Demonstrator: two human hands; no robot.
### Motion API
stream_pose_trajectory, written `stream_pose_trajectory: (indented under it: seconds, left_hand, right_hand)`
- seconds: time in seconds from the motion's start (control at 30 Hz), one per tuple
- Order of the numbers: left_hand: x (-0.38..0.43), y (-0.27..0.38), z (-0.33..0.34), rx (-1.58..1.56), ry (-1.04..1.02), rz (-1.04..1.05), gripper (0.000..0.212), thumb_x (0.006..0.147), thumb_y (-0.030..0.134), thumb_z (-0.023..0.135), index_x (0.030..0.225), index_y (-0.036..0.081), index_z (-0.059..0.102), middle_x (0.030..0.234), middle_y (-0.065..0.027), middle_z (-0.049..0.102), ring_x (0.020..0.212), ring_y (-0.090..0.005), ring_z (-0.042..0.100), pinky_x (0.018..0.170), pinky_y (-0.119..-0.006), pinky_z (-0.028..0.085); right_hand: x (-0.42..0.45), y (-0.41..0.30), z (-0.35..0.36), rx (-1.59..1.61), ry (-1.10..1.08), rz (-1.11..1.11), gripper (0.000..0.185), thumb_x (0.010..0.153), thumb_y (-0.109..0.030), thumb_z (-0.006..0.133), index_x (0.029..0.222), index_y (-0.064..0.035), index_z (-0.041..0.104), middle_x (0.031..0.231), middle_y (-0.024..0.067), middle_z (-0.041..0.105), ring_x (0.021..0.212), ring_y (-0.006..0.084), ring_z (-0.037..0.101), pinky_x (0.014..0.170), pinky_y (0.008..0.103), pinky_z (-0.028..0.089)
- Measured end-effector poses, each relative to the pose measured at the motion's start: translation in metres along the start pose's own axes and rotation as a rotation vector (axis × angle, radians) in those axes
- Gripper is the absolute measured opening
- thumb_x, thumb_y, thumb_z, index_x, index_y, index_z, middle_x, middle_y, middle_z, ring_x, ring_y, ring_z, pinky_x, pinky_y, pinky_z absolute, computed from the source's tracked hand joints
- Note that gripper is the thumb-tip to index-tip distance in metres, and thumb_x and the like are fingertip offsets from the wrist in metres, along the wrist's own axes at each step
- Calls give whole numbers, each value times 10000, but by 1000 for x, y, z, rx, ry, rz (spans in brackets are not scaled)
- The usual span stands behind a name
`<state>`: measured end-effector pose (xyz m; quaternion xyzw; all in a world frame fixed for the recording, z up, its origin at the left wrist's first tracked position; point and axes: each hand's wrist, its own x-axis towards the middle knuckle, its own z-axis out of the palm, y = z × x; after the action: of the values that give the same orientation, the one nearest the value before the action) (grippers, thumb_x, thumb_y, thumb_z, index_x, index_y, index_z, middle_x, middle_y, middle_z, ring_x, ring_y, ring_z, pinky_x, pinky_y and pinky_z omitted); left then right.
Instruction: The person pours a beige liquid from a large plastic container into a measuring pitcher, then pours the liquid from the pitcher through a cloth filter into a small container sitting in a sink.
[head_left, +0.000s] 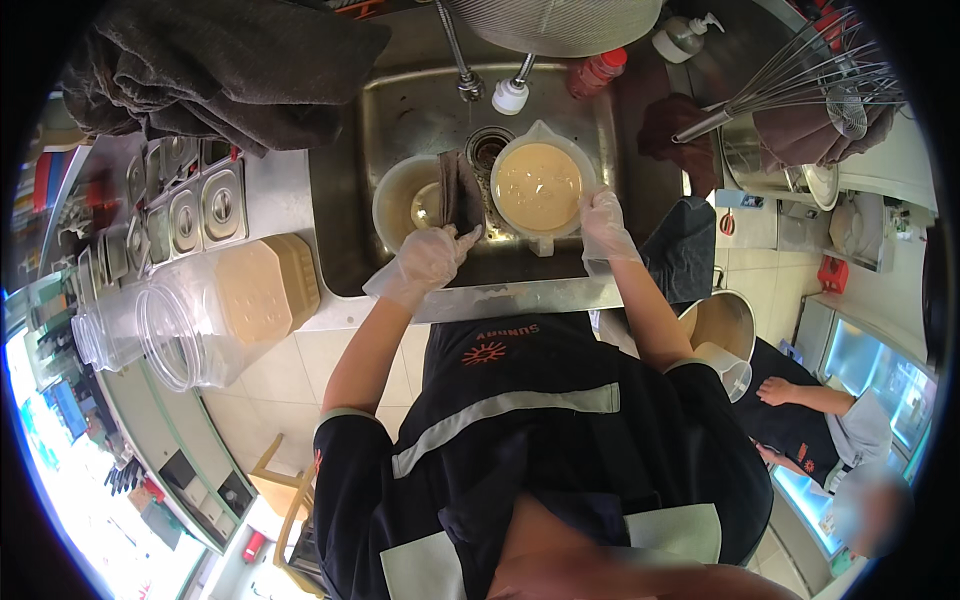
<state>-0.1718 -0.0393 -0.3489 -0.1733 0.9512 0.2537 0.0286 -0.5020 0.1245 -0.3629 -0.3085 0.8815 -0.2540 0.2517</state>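
Two translucent plastic vessels are down in a steel sink (345, 225). The right one, a spouted measuring jug (537, 187), is nearly full of creamy beige liquid with bubbles on top. My right hand (606, 229), in a clear disposable glove, grips its right rim. The left vessel (397, 199) has a little cloudy liquid low inside. A folded dark brown cloth (460, 191) lies over its right rim. My left hand (431, 259), gloved too, pinches the cloth's near end at that rim; its fingertips are partly hidden.
Over the sink hang a faucet (511, 94) and a large mesh strainer (555, 26). A clear tub of beige liquid (259, 292) stands left, by lidded steel pans (223, 210). Whisks (780, 75) jut in at upper right. A co-worker (795, 405) stands right, near a large pot (739, 311).
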Motion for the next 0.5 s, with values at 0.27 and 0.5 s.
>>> stream_pose_trajectory:
  seconds: [0.27, 0.5]
  left_hand:
    - [11, 4, -40, 433, -146, 194, 606, 869, 223, 598, 1470, 257, 524, 891, -119, 639, 709, -252, 650, 596, -398, 532]
    - [6, 21, -66, 241, 58, -154, 407, 964, 298, 609, 1359, 201, 603, 852, -153, 694, 564, -320, 641, 519, -429, 523]
  right_hand:
    - [-6, -14, -19, -8, -33, -79, 391, 961, -282, 626, 1095, 86, 638, 994, 269, 707, 965, 372, 708, 861, 458, 542]
    - [-31, -25, -7, 662, 58, 722, 544, 923, -413, 727, 1120, 90, 661, 848, 136, 685, 775, 244, 628, 728, 402, 509]
